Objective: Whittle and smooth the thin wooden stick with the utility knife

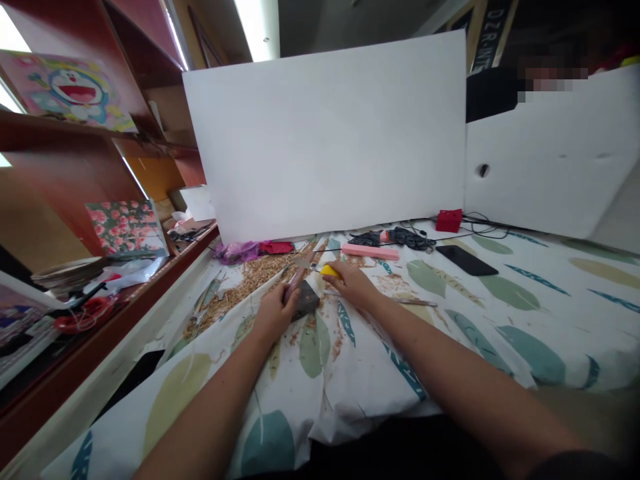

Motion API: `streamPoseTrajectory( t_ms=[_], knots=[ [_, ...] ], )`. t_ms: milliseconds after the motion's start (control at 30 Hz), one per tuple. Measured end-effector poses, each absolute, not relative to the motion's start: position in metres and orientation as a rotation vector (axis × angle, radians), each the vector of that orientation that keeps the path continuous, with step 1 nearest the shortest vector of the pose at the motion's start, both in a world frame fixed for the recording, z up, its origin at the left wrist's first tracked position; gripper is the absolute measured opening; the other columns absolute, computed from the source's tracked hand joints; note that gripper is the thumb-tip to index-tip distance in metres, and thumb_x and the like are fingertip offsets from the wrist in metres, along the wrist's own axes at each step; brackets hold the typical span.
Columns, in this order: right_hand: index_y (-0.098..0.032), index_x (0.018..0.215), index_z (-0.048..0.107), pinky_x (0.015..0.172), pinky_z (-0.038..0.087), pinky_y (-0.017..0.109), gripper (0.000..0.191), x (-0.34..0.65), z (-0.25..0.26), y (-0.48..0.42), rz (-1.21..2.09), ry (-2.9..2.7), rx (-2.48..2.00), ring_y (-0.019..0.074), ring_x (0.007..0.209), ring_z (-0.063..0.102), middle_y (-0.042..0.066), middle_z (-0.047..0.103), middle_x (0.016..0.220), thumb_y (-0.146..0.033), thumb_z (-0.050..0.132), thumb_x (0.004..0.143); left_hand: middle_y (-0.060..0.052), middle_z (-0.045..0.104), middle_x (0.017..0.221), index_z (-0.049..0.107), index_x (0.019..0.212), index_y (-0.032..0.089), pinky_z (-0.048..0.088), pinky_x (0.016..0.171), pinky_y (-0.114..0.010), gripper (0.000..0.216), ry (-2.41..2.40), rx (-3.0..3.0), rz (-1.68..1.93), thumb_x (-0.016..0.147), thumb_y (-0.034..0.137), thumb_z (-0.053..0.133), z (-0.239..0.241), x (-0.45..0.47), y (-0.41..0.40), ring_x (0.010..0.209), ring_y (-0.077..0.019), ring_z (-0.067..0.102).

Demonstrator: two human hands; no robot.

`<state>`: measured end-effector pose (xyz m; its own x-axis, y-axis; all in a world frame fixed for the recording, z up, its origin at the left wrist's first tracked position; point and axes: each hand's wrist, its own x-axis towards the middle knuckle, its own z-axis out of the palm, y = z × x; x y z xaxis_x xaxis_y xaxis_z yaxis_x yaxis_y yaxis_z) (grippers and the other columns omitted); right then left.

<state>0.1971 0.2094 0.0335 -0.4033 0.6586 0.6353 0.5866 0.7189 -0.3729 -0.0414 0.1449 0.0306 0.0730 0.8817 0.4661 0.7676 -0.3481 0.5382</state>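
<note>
My left hand (273, 312) is wrapped round a reddish-brown wooden stick (296, 279) that points away from me. My right hand (356, 285) grips a yellow-handled knife (329, 271); its metal blade reaches left to the stick and appears to lie on or right over it. Under and just right of my left hand sits a dark block (307, 302) on the leaf-print tablecloth (370, 393). Curled wood shavings (250, 277) lie heaped beyond and left of my hands. A thin metal tool (413, 302) rests to the right of my right wrist.
Toward the back lie a pink bar (370, 251), a dark cable bundle (407, 238), a red box (449, 221), a black phone (467, 260) and a purple plastic bag (237, 252). A tall white board (330, 140) stands behind them. Cluttered shelves (60, 160) line the left; a person is partly visible behind the right board.
</note>
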Motion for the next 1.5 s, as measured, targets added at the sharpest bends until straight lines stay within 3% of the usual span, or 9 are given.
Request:
streamPoseTrajectory(
  t_ms=[400,733,933,1000,1133,1233,1367,1500],
  knots=[
    [-0.019,0.122,0.063,0.086,0.045,0.034,0.040,0.191,0.030,0.204,0.189,-2.187,-0.888,0.0242,0.100,0.062,0.010,0.069,0.111,-0.048,0.052,0.097,-0.004,0.069,0.088,0.063,0.104,0.021,0.040,0.070,-0.031,0.033,1.695,2.154,1.107,0.095,0.048,0.046,0.034,-0.041,0.143,0.078,-0.0204,0.060],
    [-0.021,0.121,0.065,0.090,0.041,0.037,0.041,0.209,0.043,0.216,-0.136,-2.288,-0.962,0.0267,0.101,0.060,0.013,0.069,0.109,-0.051,0.052,0.096,-0.003,0.068,0.085,0.064,0.097,0.021,0.037,0.068,-0.031,0.034,1.633,2.122,1.052,0.093,0.050,0.048,0.042,-0.043,0.143,0.078,-0.0206,0.059],
    [-0.018,0.121,0.063,0.078,0.045,0.036,0.055,0.249,0.051,0.237,0.095,-1.468,-1.390,0.0279,0.091,0.063,0.013,0.071,0.105,-0.060,0.037,0.098,0.001,0.058,0.069,0.062,0.084,0.021,0.033,0.061,-0.031,0.032,1.652,2.006,1.129,0.092,0.050,0.050,0.047,-0.053,0.144,0.067,-0.0189,0.051],
    [-0.017,0.120,0.062,0.078,0.044,0.035,0.055,0.254,0.054,0.238,0.115,-1.351,-1.368,0.0276,0.091,0.063,0.013,0.071,0.104,-0.061,0.039,0.096,0.001,0.057,0.069,0.061,0.085,0.022,0.035,0.061,-0.030,0.030,1.658,1.927,1.193,0.089,0.050,0.054,0.051,-0.054,0.146,0.067,-0.0190,0.051],
    [-0.018,0.107,0.061,0.072,0.043,0.031,0.039,0.229,0.060,0.223,0.235,-1.603,-1.185,0.0224,0.081,0.062,0.007,0.069,0.094,-0.053,0.053,0.092,0.003,0.058,0.068,0.051,0.089,0.022,0.040,0.051,-0.028,0.029,1.586,1.700,1.264,0.083,0.048,0.063,0.066,-0.046,0.147,0.055,-0.0157,0.053],
    [-0.020,0.099,0.057,0.068,0.042,0.028,0.026,0.203,0.070,0.206,0.358,-1.786,-1.021,0.0186,0.072,0.059,0.002,0.065,0.082,-0.045,0.053,0.092,0.004,0.060,0.072,0.043,0.093,0.024,0.039,0.039,-0.025,0.032,1.442,1.535,1.249,0.085,0.050,0.060,0.085,-0.035,0.136,0.040,-0.0108,0.048],
    [-0.022,0.092,0.052,0.061,0.040,0.026,0.029,0.188,0.093,0.181,0.589,-1.921,-0.860,0.0153,0.063,0.053,-0.002,0.056,0.070,-0.046,0.038,0.100,0.010,0.046,0.064,0.040,0.093,0.026,0.036,0.035,-0.020,0.031,1.227,1.419,1.224,0.089,0.052,0.056,0.106,-0.016,0.100,0.037,-0.0063,0.037],
    [-0.021,0.090,0.052,0.065,0.038,0.028,0.028,0.188,0.115,0.153,0.429,-2.064,-0.942,0.0160,0.071,0.052,-0.001,0.058,0.078,-0.045,0.040,0.100,0.011,0.039,0.060,0.040,0.085,0.025,0.031,0.032,-0.016,0.028,0.820,1.120,1.185,0.090,0.043,0.061,0.110,0.004,0.066,0.038,-0.0047,0.030]
  ],
)
